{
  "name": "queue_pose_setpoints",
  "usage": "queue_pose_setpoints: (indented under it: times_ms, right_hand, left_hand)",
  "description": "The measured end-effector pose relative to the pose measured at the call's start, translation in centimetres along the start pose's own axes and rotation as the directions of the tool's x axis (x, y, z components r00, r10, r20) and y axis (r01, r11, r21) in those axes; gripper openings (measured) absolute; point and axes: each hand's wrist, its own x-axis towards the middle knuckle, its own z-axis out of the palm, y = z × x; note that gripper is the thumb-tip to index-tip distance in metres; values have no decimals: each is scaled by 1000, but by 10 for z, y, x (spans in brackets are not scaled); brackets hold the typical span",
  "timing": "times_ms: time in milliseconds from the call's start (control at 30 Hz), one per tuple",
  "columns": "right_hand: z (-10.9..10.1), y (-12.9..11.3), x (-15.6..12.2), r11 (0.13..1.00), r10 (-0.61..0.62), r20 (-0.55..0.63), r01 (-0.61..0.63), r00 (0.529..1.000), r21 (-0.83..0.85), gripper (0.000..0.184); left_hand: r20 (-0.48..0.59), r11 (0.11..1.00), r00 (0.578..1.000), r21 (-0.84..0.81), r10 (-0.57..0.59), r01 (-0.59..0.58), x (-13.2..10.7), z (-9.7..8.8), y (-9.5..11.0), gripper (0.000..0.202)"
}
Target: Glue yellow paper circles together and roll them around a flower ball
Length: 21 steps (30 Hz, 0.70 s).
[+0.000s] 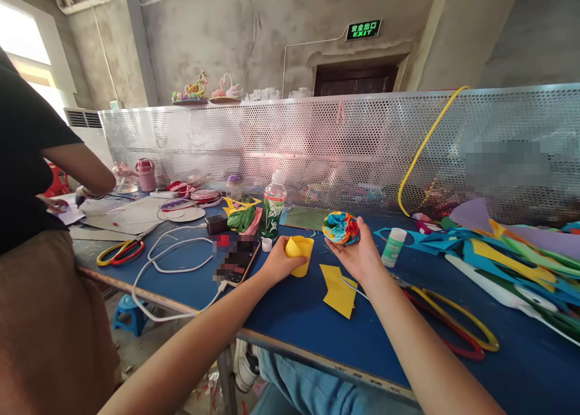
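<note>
Pinched in my left hand (281, 263) is a curved piece of yellow paper (302, 257), held above the blue table. My right hand (357, 255) cups a round, ruffled paper flower (341, 228) in blue, orange, red and yellow, its layered face turned up. Below and between the hands lie flat yellow paper pieces (338, 293), with a thin metal tool (354, 287) partly over them. A glue stick (394, 247) stands just right of my right hand. Scissors with red and yellow handles (462, 318) lie beyond my right forearm, which partly covers them.
A green-labelled bottle (273, 205) stands behind my left hand, beside a charging phone (238, 261) with a white cable (151, 264). Coloured paper scraps (507, 255) pile at right. More scissors (120, 252) lie at left, near a standing person (40, 161). A perforated metal screen (290, 140) bounds the back.
</note>
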Motion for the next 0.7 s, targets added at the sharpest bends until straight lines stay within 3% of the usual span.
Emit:
queue_pose_setpoints:
  times_ms: [333, 700]
  right_hand:
    - [2, 0, 1, 999, 10, -98, -14, 995, -44, 22]
    - [-1, -1, 2, 998, 66, -128, -65, 990, 13, 42]
  left_hand:
    - [41, 999, 999, -10, 34, -34, 3, -3, -6, 37]
    - [-26, 998, 1000, -66, 6, -8, 0, -1, 2, 45]
